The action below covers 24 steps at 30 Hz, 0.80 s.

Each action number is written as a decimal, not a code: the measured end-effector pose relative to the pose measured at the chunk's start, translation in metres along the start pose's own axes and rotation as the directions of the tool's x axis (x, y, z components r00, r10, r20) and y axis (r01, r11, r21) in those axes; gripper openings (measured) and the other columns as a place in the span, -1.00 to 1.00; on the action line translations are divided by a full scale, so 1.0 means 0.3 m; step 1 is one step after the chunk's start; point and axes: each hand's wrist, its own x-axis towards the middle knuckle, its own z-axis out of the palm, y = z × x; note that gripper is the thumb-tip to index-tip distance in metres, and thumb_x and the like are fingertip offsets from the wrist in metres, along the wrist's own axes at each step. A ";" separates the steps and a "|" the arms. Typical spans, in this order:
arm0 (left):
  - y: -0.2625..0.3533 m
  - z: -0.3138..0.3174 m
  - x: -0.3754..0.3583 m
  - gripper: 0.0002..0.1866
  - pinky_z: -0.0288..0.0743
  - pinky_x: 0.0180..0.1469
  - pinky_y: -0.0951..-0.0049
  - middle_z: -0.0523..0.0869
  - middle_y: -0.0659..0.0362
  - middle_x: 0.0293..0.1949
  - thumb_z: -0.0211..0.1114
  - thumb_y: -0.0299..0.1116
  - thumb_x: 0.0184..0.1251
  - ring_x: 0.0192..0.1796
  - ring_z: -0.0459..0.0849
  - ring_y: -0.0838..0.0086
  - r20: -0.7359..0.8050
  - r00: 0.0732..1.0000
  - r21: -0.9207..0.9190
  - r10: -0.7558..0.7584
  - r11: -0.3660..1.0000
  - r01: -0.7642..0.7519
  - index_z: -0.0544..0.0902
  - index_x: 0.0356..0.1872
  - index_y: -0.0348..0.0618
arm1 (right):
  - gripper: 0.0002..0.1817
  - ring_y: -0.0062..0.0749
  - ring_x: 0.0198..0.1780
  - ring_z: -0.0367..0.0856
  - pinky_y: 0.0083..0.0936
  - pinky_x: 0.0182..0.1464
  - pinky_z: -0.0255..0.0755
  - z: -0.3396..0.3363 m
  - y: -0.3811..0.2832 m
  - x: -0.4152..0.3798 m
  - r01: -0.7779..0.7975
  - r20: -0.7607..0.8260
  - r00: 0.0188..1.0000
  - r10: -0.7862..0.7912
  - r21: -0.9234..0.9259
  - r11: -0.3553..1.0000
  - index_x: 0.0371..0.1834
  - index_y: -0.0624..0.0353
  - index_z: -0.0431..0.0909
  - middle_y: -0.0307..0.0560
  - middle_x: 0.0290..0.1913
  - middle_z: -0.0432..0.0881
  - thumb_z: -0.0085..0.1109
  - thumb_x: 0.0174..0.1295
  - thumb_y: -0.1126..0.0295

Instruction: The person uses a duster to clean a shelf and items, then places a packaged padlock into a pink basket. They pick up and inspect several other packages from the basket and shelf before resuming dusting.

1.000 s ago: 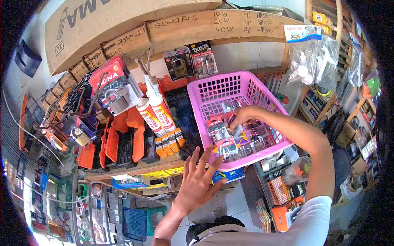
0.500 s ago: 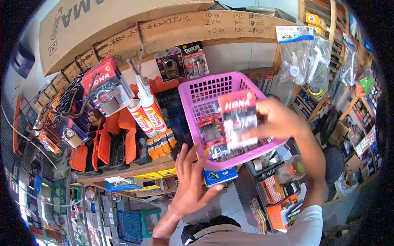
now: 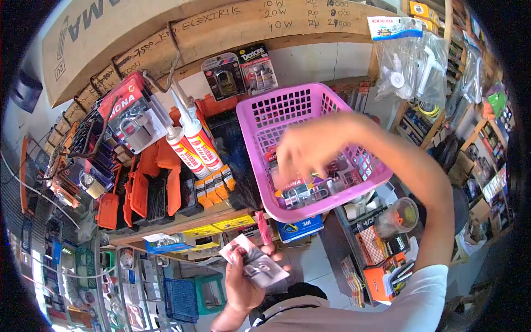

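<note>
Left hand (image 3: 243, 289), empty moments earlier, now clamps a blister pack (image 3: 258, 268) between thumb and fingers near the pink basket (image 3: 311, 213); right hand (image 3: 310, 146) blurs above the basket, its grip unclear

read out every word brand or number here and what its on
"HONA": hanging padlock pack
"SILICONE SEALANT": tubes
"Dextone": card pack
"3M": blue box
"ELEXTRIK", "10 W", "20 W", "40 W", "Rp": wooden board
"NEW": bag header
"AMA", partial: cardboard
Rest too small, blurred, covered or overwritten.
</note>
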 end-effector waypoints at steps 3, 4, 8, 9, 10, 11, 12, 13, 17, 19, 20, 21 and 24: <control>0.020 -0.041 -0.011 -0.54 0.49 0.12 -0.31 0.63 -0.06 0.06 -0.07 0.03 0.55 0.09 0.64 0.02 -0.011 0.999 0.050 0.052 0.997 -0.052 0.39 0.24 -0.04 | -0.52 -0.46 -0.40 0.66 -0.42 -0.40 0.50 -0.153 0.286 0.235 -0.159 -0.461 0.887 0.022 -0.260 0.952 -0.07 0.18 0.63 -0.08 -0.28 0.70 0.12 0.34 -0.06; 0.026 -0.047 -0.015 -0.54 0.50 0.12 -0.29 0.63 -0.05 0.07 -0.08 0.03 0.55 0.09 0.64 0.03 -0.031 0.998 0.025 0.061 0.998 -0.060 0.39 0.25 -0.04 | -0.52 -0.48 -0.43 0.65 -0.42 -0.40 0.49 -0.170 0.428 0.328 -0.154 -0.473 0.880 -0.041 -0.368 0.917 -0.09 0.16 0.62 -0.12 -0.33 0.71 0.12 0.34 -0.08; 0.056 -0.067 -0.040 -0.51 0.52 0.11 -0.24 0.63 -0.04 0.08 -0.11 0.04 0.55 0.10 0.64 0.07 -0.105 0.991 -0.005 0.089 0.996 -0.090 0.37 0.29 -0.03 | -0.66 -0.52 -0.46 0.65 -0.50 -0.45 0.45 -0.105 0.508 0.407 -0.304 -0.198 0.938 0.284 -0.078 0.950 -0.11 0.13 0.62 -0.19 -0.40 0.70 0.20 0.31 0.08; 0.062 -0.080 -0.045 -0.51 0.51 0.11 -0.23 0.63 -0.04 0.07 -0.13 0.03 0.56 0.11 0.64 0.08 -0.098 0.989 -0.024 0.107 0.994 -0.110 0.37 0.30 -0.03 | -0.74 -0.54 -0.45 0.65 -0.53 -0.46 0.43 -0.102 0.531 0.426 -0.247 -0.210 0.947 0.245 0.014 0.969 -0.12 0.11 0.62 -0.21 -0.39 0.70 0.24 0.27 0.20; 0.071 -0.084 -0.043 -0.51 0.51 0.11 -0.23 0.63 -0.04 0.07 -0.13 0.03 0.56 0.11 0.64 0.08 -0.106 0.988 -0.030 0.109 0.993 -0.113 0.37 0.30 -0.03 | -0.80 -0.56 -0.45 0.65 -0.56 -0.48 0.41 -0.098 0.559 0.445 -0.191 -0.218 0.953 0.211 0.109 0.976 -0.12 0.10 0.62 -0.24 -0.38 0.71 0.27 0.23 0.31; 0.080 -0.089 -0.040 -0.56 0.54 0.07 -0.21 0.61 -0.01 0.06 -0.15 -0.01 0.58 0.07 0.63 0.10 -0.167 0.979 -0.020 0.119 0.992 -0.124 0.39 0.27 -0.01 | -0.80 -0.56 -0.42 0.68 -0.58 -0.51 0.39 -0.112 0.559 0.448 -0.218 -0.194 0.951 0.240 0.126 0.968 -0.14 0.12 0.62 -0.24 -0.38 0.71 0.28 0.14 0.50; 0.086 -0.093 -0.039 -0.60 0.56 0.02 -0.19 0.59 0.03 0.04 -0.16 -0.05 0.60 0.03 0.63 0.12 -0.227 0.966 -0.007 0.124 0.992 -0.129 0.42 0.24 0.01 | -0.80 -0.56 -0.42 0.68 -0.58 -0.51 0.39 -0.123 0.564 0.450 -0.223 -0.184 0.952 0.246 0.134 0.966 -0.14 0.12 0.62 -0.24 -0.38 0.71 0.28 0.14 0.50; 0.083 -0.114 -0.039 -0.59 0.55 0.04 -0.20 0.60 0.02 0.05 -0.16 -0.05 0.59 0.03 0.63 0.11 -0.247 0.959 -0.008 0.141 0.989 -0.147 0.43 0.23 -0.03 | -0.82 -0.55 -0.40 0.70 -0.58 -0.51 0.40 -0.141 0.567 0.450 -0.214 -0.165 0.957 0.239 0.151 0.965 -0.18 0.15 0.62 -0.21 -0.38 0.71 0.26 0.12 0.53; 0.068 -0.143 -0.036 -0.59 0.54 0.04 -0.22 0.60 0.01 0.05 -0.15 -0.05 0.59 0.04 0.63 0.11 -0.304 0.943 -0.012 0.138 0.989 -0.148 0.43 0.22 -0.02 | -0.77 -0.52 -0.51 0.67 -0.54 -0.64 0.36 -0.244 0.611 0.446 -0.055 -0.347 0.935 0.074 0.064 0.996 -0.32 0.12 0.68 -0.15 -0.44 0.71 0.01 0.09 0.59; 0.053 -0.160 -0.033 -0.60 0.53 0.05 -0.23 0.61 0.01 0.05 -0.14 -0.06 0.58 0.03 0.64 0.11 -0.364 0.923 0.017 0.124 0.992 -0.127 0.43 0.23 -0.01 | -0.75 -0.49 -0.52 0.68 -0.48 -0.60 0.42 -0.303 0.658 0.439 -0.128 -0.402 0.909 0.106 -0.029 0.991 -0.35 0.18 0.67 -0.11 -0.46 0.70 -0.03 0.02 0.62; 0.046 -0.169 -0.035 -0.60 0.53 0.05 -0.23 0.61 0.01 0.05 -0.14 -0.06 0.58 0.03 0.64 0.11 -0.368 0.922 0.019 0.120 0.992 -0.122 0.43 0.23 -0.01 | -0.72 -0.46 -0.49 0.70 -0.44 -0.57 0.46 -0.322 0.653 0.418 -0.236 -0.397 0.900 0.182 -0.093 0.967 -0.35 0.27 0.65 -0.06 -0.47 0.70 -0.08 -0.05 0.67; 0.041 -0.179 -0.038 -0.58 0.49 0.09 -0.25 0.60 -0.02 0.05 -0.16 -0.05 0.58 0.06 0.63 0.09 -0.351 0.932 -0.041 0.093 0.993 -0.114 0.44 0.22 -0.04 | -0.74 -0.46 -0.51 0.69 -0.42 -0.56 0.49 -0.307 0.652 0.399 -0.309 -0.508 0.813 0.286 0.041 0.950 -0.32 0.26 0.67 -0.06 -0.51 0.70 -0.03 0.00 0.63; 0.029 -0.196 -0.049 -0.57 0.43 0.16 -0.26 0.60 -0.04 0.05 -0.17 -0.04 0.58 0.09 0.60 0.06 -0.354 0.932 -0.031 0.074 0.995 -0.091 0.43 0.23 -0.06 | -0.81 -0.38 -0.50 0.71 -0.38 -0.50 0.54 -0.274 0.661 0.374 -0.503 -0.611 0.653 0.448 0.092 0.859 -0.31 0.26 0.68 -0.05 -0.51 0.70 0.07 0.07 0.53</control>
